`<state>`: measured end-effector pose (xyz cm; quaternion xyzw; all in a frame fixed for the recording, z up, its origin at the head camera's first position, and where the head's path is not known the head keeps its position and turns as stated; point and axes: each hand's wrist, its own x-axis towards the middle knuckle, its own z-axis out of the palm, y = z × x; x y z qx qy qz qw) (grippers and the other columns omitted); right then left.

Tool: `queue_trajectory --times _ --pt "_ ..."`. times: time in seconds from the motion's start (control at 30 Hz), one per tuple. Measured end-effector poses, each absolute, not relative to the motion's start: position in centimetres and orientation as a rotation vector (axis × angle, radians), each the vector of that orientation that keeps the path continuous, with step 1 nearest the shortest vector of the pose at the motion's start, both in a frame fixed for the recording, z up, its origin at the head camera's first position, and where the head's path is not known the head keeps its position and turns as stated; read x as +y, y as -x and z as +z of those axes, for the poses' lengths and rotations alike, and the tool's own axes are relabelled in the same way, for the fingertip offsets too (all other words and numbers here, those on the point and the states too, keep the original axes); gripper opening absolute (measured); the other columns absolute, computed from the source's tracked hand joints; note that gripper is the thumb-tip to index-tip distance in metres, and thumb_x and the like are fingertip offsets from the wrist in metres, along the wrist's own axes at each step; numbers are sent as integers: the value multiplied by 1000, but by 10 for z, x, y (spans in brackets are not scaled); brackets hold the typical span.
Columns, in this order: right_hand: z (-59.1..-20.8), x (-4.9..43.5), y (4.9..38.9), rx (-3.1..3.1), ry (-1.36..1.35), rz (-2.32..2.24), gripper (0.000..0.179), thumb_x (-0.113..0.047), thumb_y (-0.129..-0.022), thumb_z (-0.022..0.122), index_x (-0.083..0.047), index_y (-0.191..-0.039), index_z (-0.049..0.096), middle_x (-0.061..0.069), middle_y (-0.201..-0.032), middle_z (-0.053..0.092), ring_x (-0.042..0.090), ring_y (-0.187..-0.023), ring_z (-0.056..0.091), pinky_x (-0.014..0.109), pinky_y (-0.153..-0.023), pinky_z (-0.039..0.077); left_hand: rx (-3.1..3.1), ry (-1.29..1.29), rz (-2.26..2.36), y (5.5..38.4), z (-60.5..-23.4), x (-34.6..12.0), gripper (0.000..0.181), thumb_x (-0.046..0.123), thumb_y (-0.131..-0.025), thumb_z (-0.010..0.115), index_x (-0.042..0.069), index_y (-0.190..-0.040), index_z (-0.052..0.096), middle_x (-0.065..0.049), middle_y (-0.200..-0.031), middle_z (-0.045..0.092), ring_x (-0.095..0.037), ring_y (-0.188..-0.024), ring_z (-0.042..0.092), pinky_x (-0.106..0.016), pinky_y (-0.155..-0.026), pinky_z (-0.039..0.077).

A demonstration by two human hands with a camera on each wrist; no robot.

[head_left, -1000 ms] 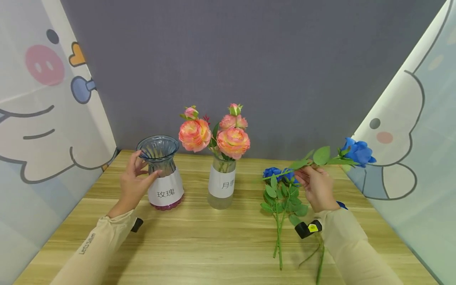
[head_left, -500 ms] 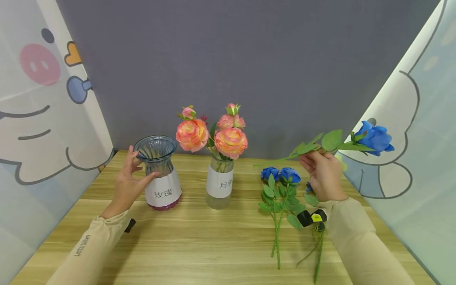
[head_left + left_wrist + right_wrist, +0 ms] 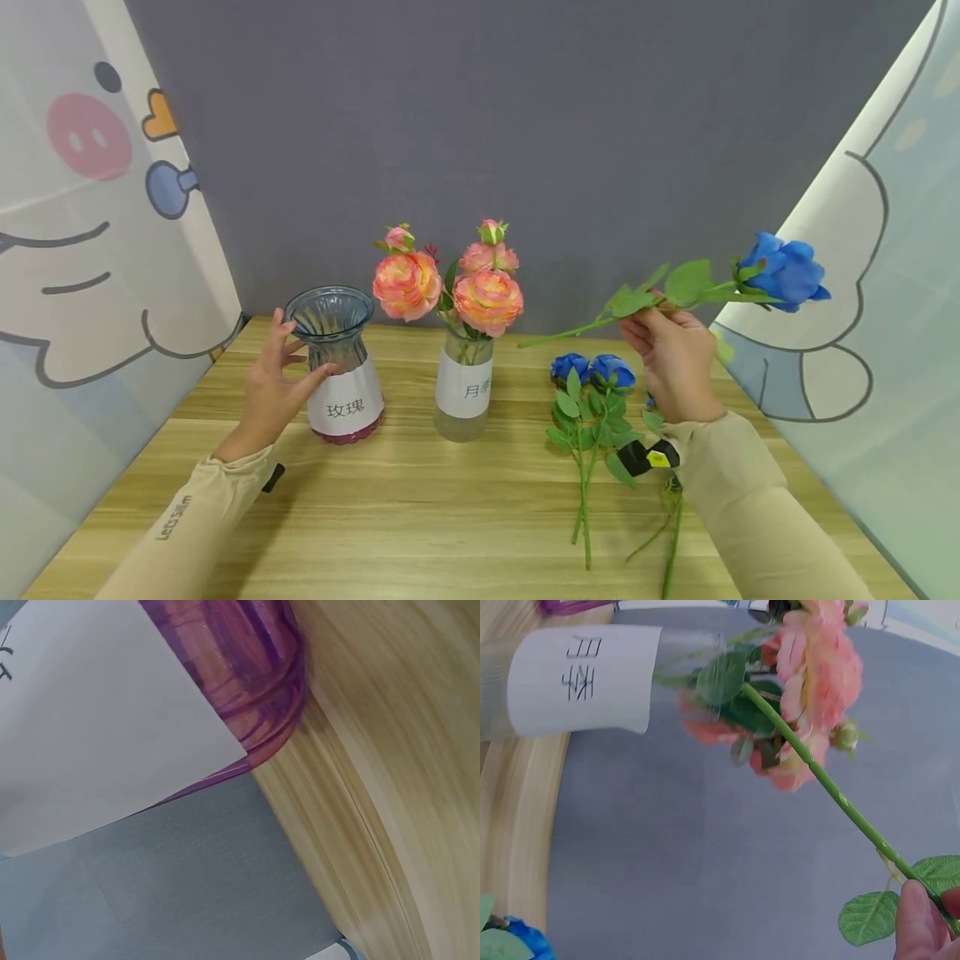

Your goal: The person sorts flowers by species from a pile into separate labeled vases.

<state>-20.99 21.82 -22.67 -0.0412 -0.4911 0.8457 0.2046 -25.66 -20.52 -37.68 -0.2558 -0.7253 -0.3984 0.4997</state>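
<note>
My left hand [image 3: 273, 387] holds the left side of a glass vase [image 3: 333, 350], blue at the top and purple at the base. Its thumb lies across the neck and its fingers are at the rim. A white paper label [image 3: 345, 407] wraps this vase. In the left wrist view the label and purple base [image 3: 262, 682] show. With thumb and fingers, my right hand [image 3: 675, 362] pinches the stem of a blue artificial rose [image 3: 787, 275] above the table. Its bloom points right and its bare stem end left. The right wrist view shows the green stem [image 3: 817, 772] between the fingertips.
A clear labelled vase [image 3: 461, 429] with pink-orange flowers [image 3: 487, 300] stands mid-table. Two blue roses [image 3: 611, 371] lie right of it, stems towards me. Another stem [image 3: 672, 542] lies partly under my right forearm. A grey panel [image 3: 525, 125] closes the back; printed cloths [image 3: 840, 333] flank both sides.
My right hand has lifted the blue rose up from beside the lying roses, and the bloom has risen to the upper right. My left hand has stayed at the vase.
</note>
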Motion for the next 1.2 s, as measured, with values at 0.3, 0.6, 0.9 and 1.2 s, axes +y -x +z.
queue_trajectory --times 0.3,0.6,0.9,1.2 --pt "-218 198 206 -1456 10 2340 16 8 -91 55 -2 -90 68 5 -80 68 15 -63 69 27 -68 57 -1708 680 -900 256 -377 -204 63 45 -90 58 -10 -121 46 -30 -142 37 9 -112 49 -6 -84 43" --pt "-212 167 210 -1495 -79 2274 21 8 -91 56 -6 -81 69 3 -98 62 12 -62 68 24 -67 57 -1737 666 -898 254 -377 -204 61 44 -91 58 -8 -120 47 -30 -143 37 10 -113 47 -6 -85 42" --pt "-213 145 213 -1534 -93 2236 17 6 -91 59 -7 -83 69 2 -98 64 11 -63 68 25 -68 57 -1757 654 -881 253 -377 -204 61 45 -91 57 -8 -120 46 -30 -142 38 9 -112 46 -6 -85 42" --pt "-211 119 211 -1507 -200 2199 13 6 -88 63 -1 -79 70 4 -94 66 14 -63 68 31 -67 58 -1769 636 -883 252 -376 -205 62 46 -91 57 -8 -119 48 -29 -140 41 3 -110 51 -6 -85 43"
